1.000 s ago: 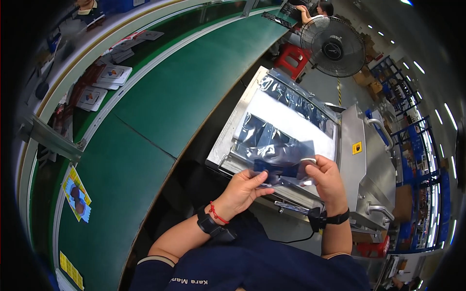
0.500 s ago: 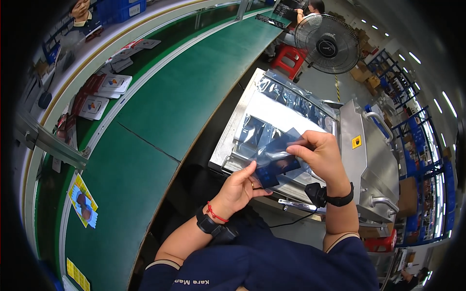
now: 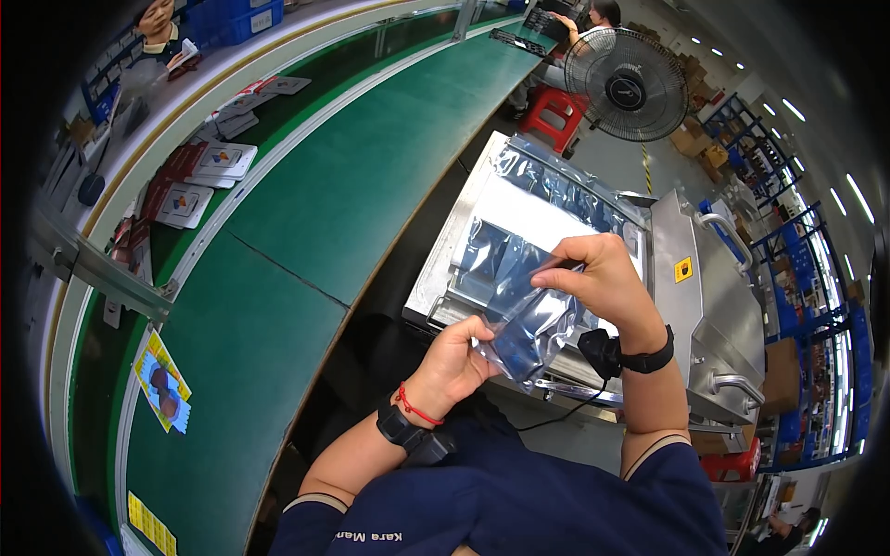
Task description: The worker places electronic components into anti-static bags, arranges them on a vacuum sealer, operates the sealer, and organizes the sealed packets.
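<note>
Bright, even indoor light from rows of ceiling strip lamps [image 3: 805,109] along the upper right. Sharp white glare on the crinkled silvery bags [image 3: 556,190] lying on the metal surface [image 3: 436,278], and on the shiny plastic bag [image 3: 528,320] held in mid-frame; paler sheen across the green conveyor belt [image 3: 371,176]. Soft, shallow shadows only, deepest in the dark gap between the belt and the near-left edge of the surface. Heavy fisheye bending: straight belt edges curved into arcs, black vignette filling all four corners. Centre crisp; shelving and boxes at the far right rim small, squeezed and smeared.
</note>
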A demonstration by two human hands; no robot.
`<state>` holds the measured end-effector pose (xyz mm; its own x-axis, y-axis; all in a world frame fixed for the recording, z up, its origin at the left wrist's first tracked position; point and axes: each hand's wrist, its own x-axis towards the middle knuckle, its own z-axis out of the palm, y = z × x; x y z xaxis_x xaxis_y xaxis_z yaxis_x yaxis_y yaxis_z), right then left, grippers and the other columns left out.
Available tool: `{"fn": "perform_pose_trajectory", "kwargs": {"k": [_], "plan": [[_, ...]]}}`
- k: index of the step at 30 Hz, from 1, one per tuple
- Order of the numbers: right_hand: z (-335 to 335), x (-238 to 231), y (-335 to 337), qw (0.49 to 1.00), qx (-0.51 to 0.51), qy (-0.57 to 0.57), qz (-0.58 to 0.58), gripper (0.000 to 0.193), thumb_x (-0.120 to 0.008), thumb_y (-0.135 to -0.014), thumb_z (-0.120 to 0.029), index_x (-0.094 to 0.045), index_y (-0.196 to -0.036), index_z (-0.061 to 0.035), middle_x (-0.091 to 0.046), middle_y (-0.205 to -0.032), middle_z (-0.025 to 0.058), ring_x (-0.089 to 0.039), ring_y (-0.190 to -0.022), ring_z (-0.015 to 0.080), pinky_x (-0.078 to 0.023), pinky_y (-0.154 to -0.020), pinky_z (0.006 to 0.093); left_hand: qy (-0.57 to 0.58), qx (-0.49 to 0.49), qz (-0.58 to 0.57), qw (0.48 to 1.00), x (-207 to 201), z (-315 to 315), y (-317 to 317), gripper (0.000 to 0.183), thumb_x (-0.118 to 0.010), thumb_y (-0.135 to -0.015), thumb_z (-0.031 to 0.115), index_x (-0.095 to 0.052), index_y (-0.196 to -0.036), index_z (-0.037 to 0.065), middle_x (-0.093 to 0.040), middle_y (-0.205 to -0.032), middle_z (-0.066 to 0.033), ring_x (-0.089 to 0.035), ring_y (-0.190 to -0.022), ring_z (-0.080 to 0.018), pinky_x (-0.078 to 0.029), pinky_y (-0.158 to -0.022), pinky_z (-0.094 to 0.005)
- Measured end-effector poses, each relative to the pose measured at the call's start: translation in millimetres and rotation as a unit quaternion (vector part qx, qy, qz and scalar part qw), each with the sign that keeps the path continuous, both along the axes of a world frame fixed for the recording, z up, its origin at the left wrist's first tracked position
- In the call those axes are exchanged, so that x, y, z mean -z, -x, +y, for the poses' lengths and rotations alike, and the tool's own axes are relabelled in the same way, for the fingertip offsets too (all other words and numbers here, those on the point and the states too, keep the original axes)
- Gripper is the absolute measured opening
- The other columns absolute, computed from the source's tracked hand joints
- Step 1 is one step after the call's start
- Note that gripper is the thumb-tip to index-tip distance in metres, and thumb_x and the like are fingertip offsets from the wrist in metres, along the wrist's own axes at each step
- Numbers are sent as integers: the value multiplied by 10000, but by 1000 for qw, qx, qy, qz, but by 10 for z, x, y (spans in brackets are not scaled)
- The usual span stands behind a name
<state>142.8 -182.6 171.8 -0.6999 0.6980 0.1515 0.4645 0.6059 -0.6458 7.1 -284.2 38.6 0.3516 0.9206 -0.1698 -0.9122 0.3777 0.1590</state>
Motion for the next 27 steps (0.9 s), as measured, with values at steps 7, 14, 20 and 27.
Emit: {"fn": "perform_pose_trajectory", "kwargs": {"k": [7,14,20,27], "plan": [[-8,-47,19,995,50,79,27,83,-704,-743,-39,-648,-769,17,-627,-662,16,-517,-560,32,-409,-502,176,8,-6,123,992,131,-95,-56,109,-549,-811,-11,-604,-905,-16,-612,-887,-79,-618,-817,-179,-528,-775,-336],[-30,70,50,992,50,101,59,59,-682,-760,-19,-643,-779,20,-621,-681,7,-547,-605,31,-432,-539,164,-100,-41,323,940,71,-135,28,120,-601,-801,-36,-614,-920,-37,-633,-860,-83,-630,-756,-149,-556,-653,-261],[-54,146,73,988,38,117,95,95,-697,-742,-49,-649,-774,26,-599,-634,1,-492,-562,19,-400,-500,186,-121,-50,356,925,29,-163,34,118,-619,-783,-31,-611,-900,-45,-627,-819,-79,-621,-742,-133,-547,-628,-246],[-68,146,65,986,16,128,102,131,-701,-754,-69,-645,-823,27,-599,-637,4,-517,-574,31,-414,-503,190,-127,-32,364,922,25,-167,27,145,-651,-762,-52,-601,-896,-34,-633,-826,-83,-628,-747,-145,-548,-624,-253]]}}
